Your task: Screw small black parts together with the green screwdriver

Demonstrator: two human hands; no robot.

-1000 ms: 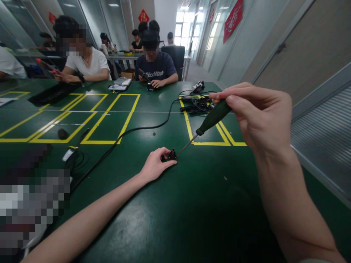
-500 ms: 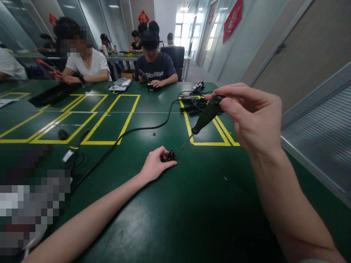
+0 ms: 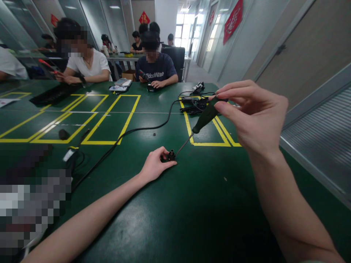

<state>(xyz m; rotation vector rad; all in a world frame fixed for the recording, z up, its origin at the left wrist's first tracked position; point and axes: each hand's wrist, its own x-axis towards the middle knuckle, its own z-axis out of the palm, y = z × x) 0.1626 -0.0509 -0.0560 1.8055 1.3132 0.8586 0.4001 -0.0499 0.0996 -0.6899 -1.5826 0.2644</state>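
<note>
Thumb and fingers of my left hand [image 3: 155, 165] pinch a small black part [image 3: 171, 155] with a short round stub on top, low over the green table [image 3: 208, 204]. My right hand [image 3: 255, 113] grips the handle end of a dark green screwdriver [image 3: 204, 118] between thumb and fingertips. The screwdriver slants down to the left, and its thin shaft meets the right side of the black part. Whether the tip sits in a screw is too small to tell.
A black cable [image 3: 142, 129] runs across the table to a bundle of black parts [image 3: 193, 106] beyond my right hand. Yellow tape [image 3: 101, 143] marks rectangles. A dark lump [image 3: 64, 134] and a tagged cable [image 3: 70, 155] lie left. Co-workers [image 3: 155, 67] sit opposite.
My right hand has shifted slightly at the screwdriver's handle, its fingers repositioned around the end. My left hand and the black part have stayed in place.
</note>
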